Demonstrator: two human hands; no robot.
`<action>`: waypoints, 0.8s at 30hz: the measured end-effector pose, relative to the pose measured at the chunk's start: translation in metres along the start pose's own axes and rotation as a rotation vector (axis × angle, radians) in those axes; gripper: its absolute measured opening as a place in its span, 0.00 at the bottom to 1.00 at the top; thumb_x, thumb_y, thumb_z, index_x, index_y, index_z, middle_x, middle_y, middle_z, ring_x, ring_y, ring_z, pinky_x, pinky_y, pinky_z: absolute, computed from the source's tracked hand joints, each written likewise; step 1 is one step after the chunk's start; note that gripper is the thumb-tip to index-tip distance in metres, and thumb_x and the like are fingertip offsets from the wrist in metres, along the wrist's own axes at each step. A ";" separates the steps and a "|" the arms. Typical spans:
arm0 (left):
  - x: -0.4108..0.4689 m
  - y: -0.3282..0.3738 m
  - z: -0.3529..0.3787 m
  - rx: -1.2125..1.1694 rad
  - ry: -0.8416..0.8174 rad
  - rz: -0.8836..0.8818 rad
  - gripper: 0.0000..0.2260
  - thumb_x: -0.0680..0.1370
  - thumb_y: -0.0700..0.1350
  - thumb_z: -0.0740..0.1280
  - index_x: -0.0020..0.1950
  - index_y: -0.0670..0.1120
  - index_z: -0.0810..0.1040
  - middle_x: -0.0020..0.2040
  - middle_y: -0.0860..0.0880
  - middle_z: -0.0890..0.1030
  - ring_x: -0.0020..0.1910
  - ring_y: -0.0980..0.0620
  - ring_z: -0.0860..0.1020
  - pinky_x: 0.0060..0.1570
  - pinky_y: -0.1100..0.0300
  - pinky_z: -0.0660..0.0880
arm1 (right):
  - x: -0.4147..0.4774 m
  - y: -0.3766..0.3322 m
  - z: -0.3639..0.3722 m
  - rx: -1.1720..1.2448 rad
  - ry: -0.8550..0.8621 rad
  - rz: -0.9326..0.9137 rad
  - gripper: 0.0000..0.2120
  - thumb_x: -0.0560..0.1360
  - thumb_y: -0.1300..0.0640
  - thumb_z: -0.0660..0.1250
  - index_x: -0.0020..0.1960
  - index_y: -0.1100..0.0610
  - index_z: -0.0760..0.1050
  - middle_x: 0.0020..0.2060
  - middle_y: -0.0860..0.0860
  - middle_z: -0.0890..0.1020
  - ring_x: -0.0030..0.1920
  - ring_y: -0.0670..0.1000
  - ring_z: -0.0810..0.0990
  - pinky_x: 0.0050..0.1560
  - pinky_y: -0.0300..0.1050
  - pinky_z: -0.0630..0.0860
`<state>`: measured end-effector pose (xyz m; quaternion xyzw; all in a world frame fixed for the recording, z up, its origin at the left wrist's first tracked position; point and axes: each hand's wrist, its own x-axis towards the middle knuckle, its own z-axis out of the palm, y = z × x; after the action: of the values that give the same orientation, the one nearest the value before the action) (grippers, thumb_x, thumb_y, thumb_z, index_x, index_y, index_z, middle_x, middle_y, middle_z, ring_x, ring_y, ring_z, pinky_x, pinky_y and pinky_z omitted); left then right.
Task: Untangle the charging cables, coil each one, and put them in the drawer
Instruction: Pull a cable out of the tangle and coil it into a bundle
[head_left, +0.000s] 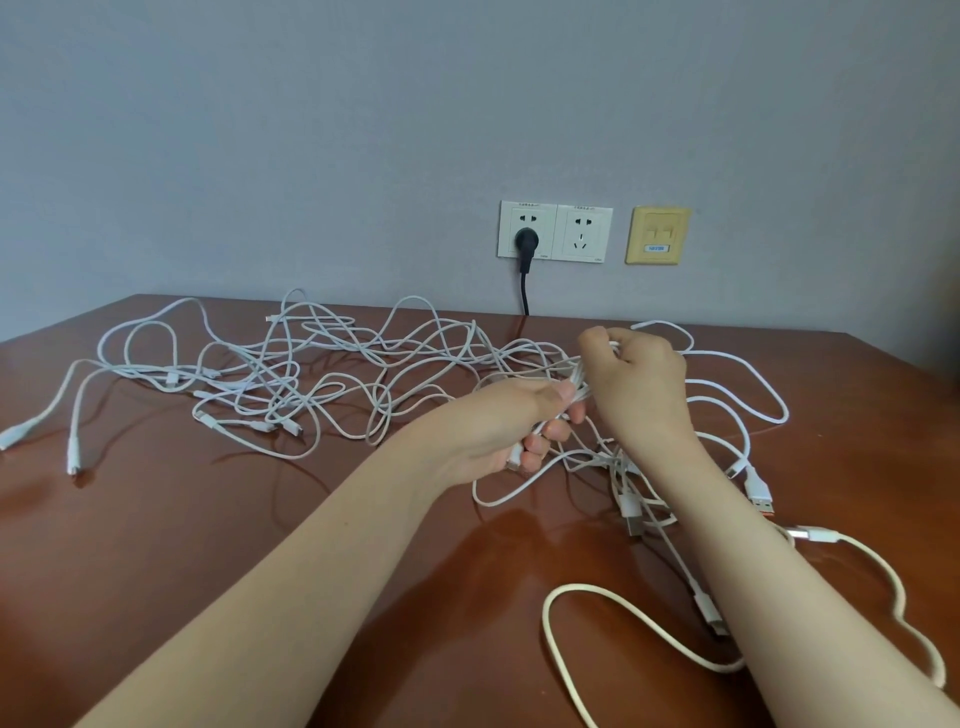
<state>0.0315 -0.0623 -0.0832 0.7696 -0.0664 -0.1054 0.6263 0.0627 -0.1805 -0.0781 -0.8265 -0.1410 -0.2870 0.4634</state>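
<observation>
Fingers of the left hand and right hand are gripping strands at centre frame, charging cables sprawling across the bench; yanking now is risking tighter knots.

Both arms are showing bare, the left forearm and the right forearm each running uncovered from the view's lower edge up to a slim wrist, and the left hand and right hand are showing bare fingers.
</observation>
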 end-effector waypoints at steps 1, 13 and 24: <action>-0.001 -0.001 0.000 -0.027 -0.029 0.002 0.13 0.83 0.45 0.54 0.41 0.46 0.71 0.32 0.51 0.67 0.28 0.57 0.63 0.25 0.70 0.61 | 0.001 -0.002 -0.001 0.008 -0.030 0.013 0.21 0.74 0.59 0.57 0.25 0.57 0.56 0.18 0.51 0.63 0.26 0.49 0.59 0.31 0.47 0.57; -0.001 -0.001 -0.022 -0.008 0.203 0.036 0.15 0.83 0.42 0.53 0.38 0.46 0.72 0.32 0.51 0.67 0.26 0.57 0.62 0.24 0.70 0.60 | -0.002 -0.002 -0.008 0.188 -0.394 0.096 0.16 0.79 0.45 0.55 0.40 0.55 0.70 0.20 0.44 0.70 0.21 0.40 0.67 0.28 0.35 0.63; -0.002 -0.009 -0.032 0.829 0.376 -0.009 0.12 0.80 0.41 0.58 0.38 0.49 0.74 0.42 0.49 0.74 0.47 0.49 0.72 0.44 0.63 0.64 | -0.002 0.004 -0.014 -0.209 -0.302 -0.271 0.14 0.80 0.53 0.57 0.37 0.57 0.71 0.31 0.52 0.76 0.38 0.57 0.73 0.41 0.51 0.69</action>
<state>0.0369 -0.0297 -0.0855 0.9614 0.0155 0.0690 0.2658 0.0587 -0.1941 -0.0762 -0.8770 -0.2882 -0.2328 0.3061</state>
